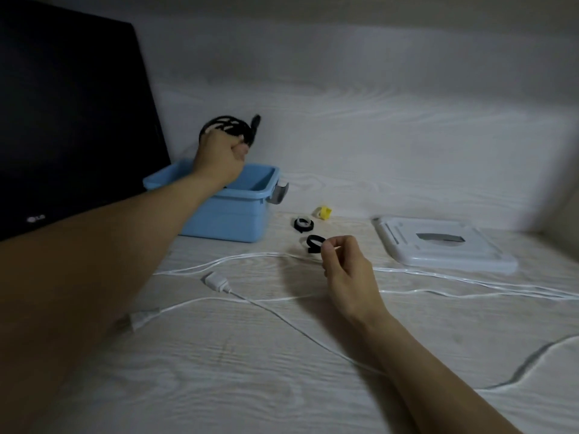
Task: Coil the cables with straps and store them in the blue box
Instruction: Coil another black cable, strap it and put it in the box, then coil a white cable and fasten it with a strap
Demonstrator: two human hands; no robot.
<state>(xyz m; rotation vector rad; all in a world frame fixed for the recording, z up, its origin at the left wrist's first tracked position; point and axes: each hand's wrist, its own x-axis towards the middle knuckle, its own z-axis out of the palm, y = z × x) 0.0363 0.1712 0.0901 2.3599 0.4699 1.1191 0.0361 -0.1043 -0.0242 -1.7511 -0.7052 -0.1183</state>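
- Our left hand (219, 151) is clenched around a coiled black cable (228, 128), held above the open blue box (232, 211) at the back left of the table (250, 371).
- To finish well, we should lower the coil inside the walls before letting go, so it lands flat and the loops stay together.
- Our right hand (343, 267) is pinched on a black strap (315, 242), near the loose white cable (282, 308) that sprawls across the table, uncoiled.
- A second black strap (303, 223) and a yellow strap (324, 212) lie just beside the box; a white lid (438, 245) lies to the right.
- We cannot see the box floor, nor whether a strap binds the black coil; it is blurred.
- The white cable runs off the right edge.
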